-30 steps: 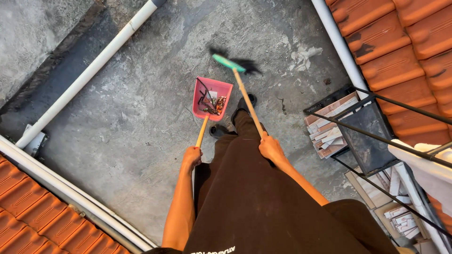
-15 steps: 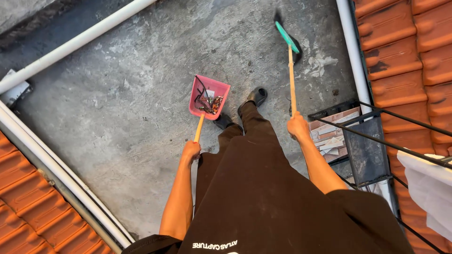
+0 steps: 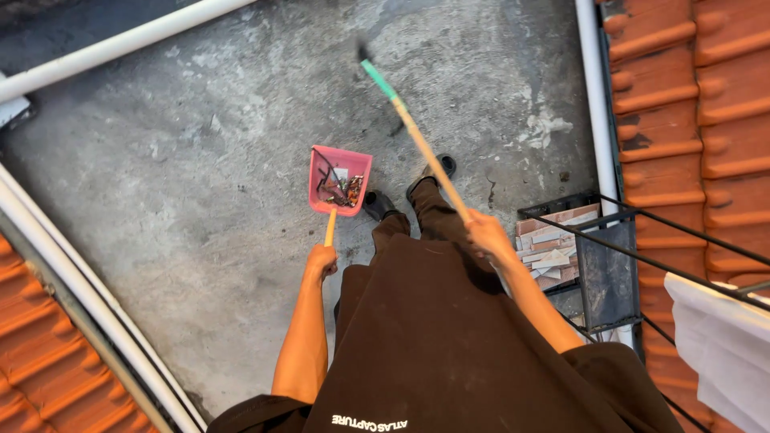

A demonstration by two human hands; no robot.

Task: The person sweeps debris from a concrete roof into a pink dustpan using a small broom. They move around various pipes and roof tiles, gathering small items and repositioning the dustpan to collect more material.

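Pink dustpan [image 3: 340, 180], holding debris, hangs just above the concrete floor [image 3: 200, 160], its handle clenched in the left hand [image 3: 321, 261]; the right hand [image 3: 487, 235] grasps the broom [image 3: 413, 132] handle.

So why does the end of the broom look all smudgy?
Head view: the broom head at the top is motion-blurred, while the pink dustpan with its debris and the concrete floor look sharp; light is soft and even, shadows faint, no glare.
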